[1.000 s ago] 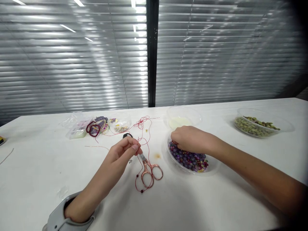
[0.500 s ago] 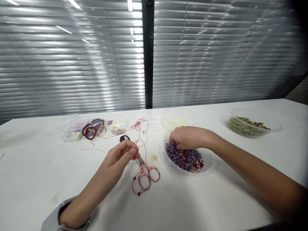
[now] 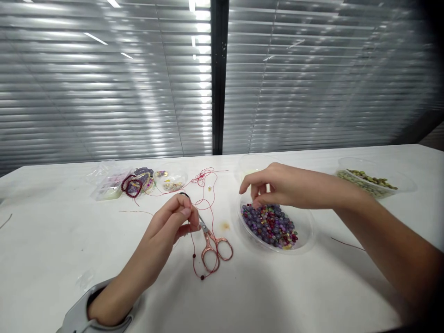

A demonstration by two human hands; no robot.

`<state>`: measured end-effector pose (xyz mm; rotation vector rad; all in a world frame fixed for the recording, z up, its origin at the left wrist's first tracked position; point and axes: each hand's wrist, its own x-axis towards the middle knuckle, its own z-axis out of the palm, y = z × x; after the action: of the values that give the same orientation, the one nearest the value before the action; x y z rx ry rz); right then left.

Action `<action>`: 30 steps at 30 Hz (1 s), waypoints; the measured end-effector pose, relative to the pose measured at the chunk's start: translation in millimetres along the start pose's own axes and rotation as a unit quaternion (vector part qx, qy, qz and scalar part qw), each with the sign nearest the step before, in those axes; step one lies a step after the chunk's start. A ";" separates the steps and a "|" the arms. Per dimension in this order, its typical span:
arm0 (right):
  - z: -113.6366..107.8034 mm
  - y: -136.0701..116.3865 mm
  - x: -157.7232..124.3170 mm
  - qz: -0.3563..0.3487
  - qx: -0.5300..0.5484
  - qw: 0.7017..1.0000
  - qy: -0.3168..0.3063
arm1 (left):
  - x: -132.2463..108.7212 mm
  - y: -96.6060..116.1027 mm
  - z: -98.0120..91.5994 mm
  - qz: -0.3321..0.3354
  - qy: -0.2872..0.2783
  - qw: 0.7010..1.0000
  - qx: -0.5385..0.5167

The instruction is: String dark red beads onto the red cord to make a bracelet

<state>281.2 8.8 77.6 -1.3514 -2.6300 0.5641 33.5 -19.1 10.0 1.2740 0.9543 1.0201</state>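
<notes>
My left hand (image 3: 169,219) pinches a thin red cord (image 3: 194,266) between thumb and fingertips. The cord hangs down in a loop with two dark red beads on it, one of them a bead (image 3: 202,277) at the bottom of the loop. Copper-handled scissors (image 3: 210,259) lie on the table just right of this hand, partly under the cord. Over the clear bowl (image 3: 305,231) hovers my right hand (image 3: 274,185), thumb and index finger apart, with no bead visible between them. Purple, red and gold beads (image 3: 268,224) fill the bowl's left side.
Left of centre at the back lie dark red bead bracelets (image 3: 132,186), plastic bags (image 3: 107,182) and a small clear dish (image 3: 175,184) of beads. Tangled red cord (image 3: 204,176) sits mid-table. A clear container (image 3: 371,180) with green pieces stands at the right.
My right hand has lifted out of the beads and its fingers have spread. My left hand has shifted slightly, still pinching the cord. A dark red line on the table now shows beside the right forearm.
</notes>
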 end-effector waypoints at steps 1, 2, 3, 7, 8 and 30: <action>3.7 -4.7 2.5 -0.033 0.053 0.998 0.023 | -0.5 0.1 0.5 -0.001 -0.003 1.000 -0.006; 8.9 -9.0 5.8 -0.065 0.107 0.991 0.049 | -1.1 0.3 1.1 -0.002 -0.010 1.000 -0.007; 15.3 -12.8 9.6 -0.089 0.165 0.980 0.064 | -1.8 0.6 1.6 -0.002 -0.016 1.000 -0.004; 41.4 -22.3 21.4 -0.093 0.357 0.925 0.095 | -4.7 2.4 1.9 0.001 -0.040 0.998 0.053; 45.7 -24.0 22.2 -0.083 0.394 0.911 0.093 | -5.4 2.6 1.7 0.006 -0.049 0.996 0.071; 56.0 -36.8 19.1 -0.031 0.472 0.869 0.144 | -11.6 4.2 3.5 0.096 -0.057 0.989 0.093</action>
<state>226.2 -10.3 39.1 -0.9076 -1.7052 1.2842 33.2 -31.1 14.5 1.5868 0.8670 1.0116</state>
